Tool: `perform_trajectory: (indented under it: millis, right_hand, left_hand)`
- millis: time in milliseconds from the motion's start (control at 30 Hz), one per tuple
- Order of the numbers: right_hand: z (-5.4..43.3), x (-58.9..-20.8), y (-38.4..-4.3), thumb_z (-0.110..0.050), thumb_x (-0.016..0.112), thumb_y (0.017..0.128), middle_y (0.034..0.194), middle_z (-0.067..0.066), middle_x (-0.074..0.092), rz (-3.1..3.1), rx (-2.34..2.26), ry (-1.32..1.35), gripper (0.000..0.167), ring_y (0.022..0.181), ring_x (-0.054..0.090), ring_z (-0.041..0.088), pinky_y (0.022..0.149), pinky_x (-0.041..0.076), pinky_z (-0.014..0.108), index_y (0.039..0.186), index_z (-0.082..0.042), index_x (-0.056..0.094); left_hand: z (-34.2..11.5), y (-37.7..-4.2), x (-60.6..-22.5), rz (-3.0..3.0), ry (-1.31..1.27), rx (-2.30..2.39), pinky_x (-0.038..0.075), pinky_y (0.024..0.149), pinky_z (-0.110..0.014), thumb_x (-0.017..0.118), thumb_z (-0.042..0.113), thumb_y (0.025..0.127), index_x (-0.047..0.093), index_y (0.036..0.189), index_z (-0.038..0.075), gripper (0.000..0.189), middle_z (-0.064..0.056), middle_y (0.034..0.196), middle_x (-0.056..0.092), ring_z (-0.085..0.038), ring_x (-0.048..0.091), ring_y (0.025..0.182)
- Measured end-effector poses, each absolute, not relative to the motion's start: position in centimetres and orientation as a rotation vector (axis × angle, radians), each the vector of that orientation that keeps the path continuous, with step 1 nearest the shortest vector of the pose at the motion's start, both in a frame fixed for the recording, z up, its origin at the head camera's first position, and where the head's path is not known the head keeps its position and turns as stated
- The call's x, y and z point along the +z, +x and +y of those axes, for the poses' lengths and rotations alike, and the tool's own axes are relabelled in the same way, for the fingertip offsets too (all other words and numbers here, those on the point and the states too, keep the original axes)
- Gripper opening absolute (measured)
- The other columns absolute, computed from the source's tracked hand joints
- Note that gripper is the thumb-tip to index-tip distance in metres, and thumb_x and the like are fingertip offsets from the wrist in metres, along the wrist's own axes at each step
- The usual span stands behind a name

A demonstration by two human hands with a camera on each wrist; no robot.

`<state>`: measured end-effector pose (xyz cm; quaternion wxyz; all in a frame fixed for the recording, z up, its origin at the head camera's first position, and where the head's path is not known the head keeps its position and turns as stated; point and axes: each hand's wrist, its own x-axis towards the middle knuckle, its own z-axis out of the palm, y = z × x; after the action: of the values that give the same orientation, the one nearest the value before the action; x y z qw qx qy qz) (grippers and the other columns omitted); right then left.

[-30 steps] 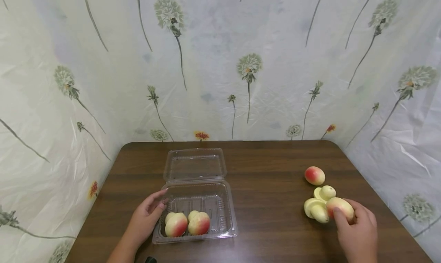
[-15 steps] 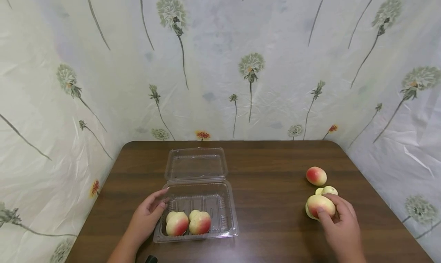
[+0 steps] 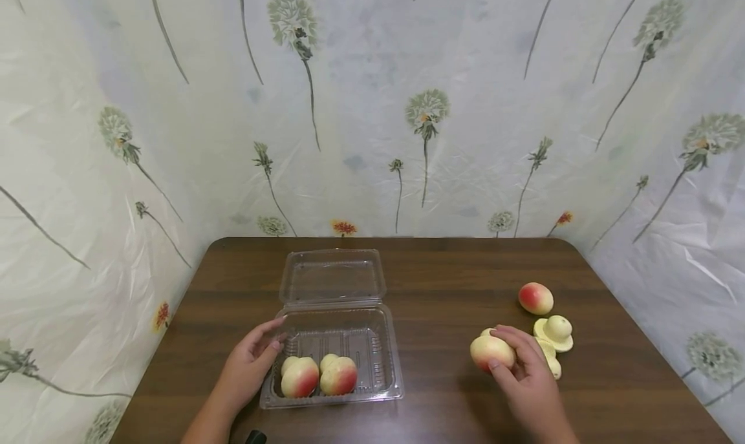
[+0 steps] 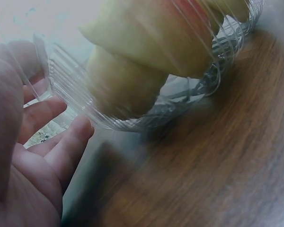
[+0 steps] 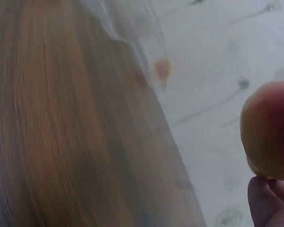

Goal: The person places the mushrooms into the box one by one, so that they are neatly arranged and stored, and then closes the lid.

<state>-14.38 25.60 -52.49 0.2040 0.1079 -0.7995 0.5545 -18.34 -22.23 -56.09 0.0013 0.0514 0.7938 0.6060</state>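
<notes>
My right hand [image 3: 532,379] grips a pale yellow mushroom [image 3: 491,353] with a red-blushed cap, raised above the right half of the table; in the right wrist view its rounded cap [image 5: 272,127] sits above the fingertips. My left hand [image 3: 247,363] is at the left side of a clear plastic container [image 3: 397,376], thumb and fingers spread and relaxed against its edge. Inside, along the near side, lie two similar mushrooms [image 3: 300,378] [image 3: 339,376], caps toward me. The left wrist view shows one mushroom's stem [image 4: 125,87] through the plastic.
The container's hinged lid [image 3: 333,277] lies open toward the back. Right of my right hand are a red-capped mushroom [image 3: 535,298], an upturned mushroom [image 3: 557,333] and another [image 3: 550,359] partly behind the hand. A patterned curtain [image 3: 372,108] surrounds the wooden table [image 3: 442,282].
My right hand has carried its mushroom leftward, away from the mushrooms at the right, uncovering them partly. My left hand and the container stay where they were.
</notes>
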Motion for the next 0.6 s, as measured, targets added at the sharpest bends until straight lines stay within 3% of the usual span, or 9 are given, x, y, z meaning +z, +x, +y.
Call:
perform_trajectory:
  millis: [233, 600]
  right_hand:
    - [23.0, -52.8, -15.2, 0.024, 0.064, 0.086, 0.139, 0.016, 0.052, -2.093, 1.712, 0.487, 0.042, 0.126, 0.056, 0.009, 0.095, 0.053, 0.015, 0.126, 0.013, 0.061]
    - [20.8, -52.8, -15.7, 0.021, 0.062, 0.09, 0.139, 0.022, 0.051, -2.133, 1.743, 0.68, 0.039, 0.128, 0.056, 0.006, 0.098, 0.053, 0.017, 0.128, 0.011, 0.058]
  left_hand:
    - [-22.3, -18.5, -56.3, 2.51, 0.133, 1.876, 0.051, 0.101, -0.023, 0.058, 0.008, 0.107, 0.056, 0.149, 0.016, 0.043, -0.013, 0.15, 0.06, -0.031, 0.063, 0.132]
    - [-22.2, -18.5, -56.3, 2.532, 0.132, 1.861, 0.052, 0.101, -0.027, 0.059, 0.01, 0.107, 0.056, 0.149, 0.015, 0.043, -0.013, 0.153, 0.057, -0.031, 0.062, 0.133]
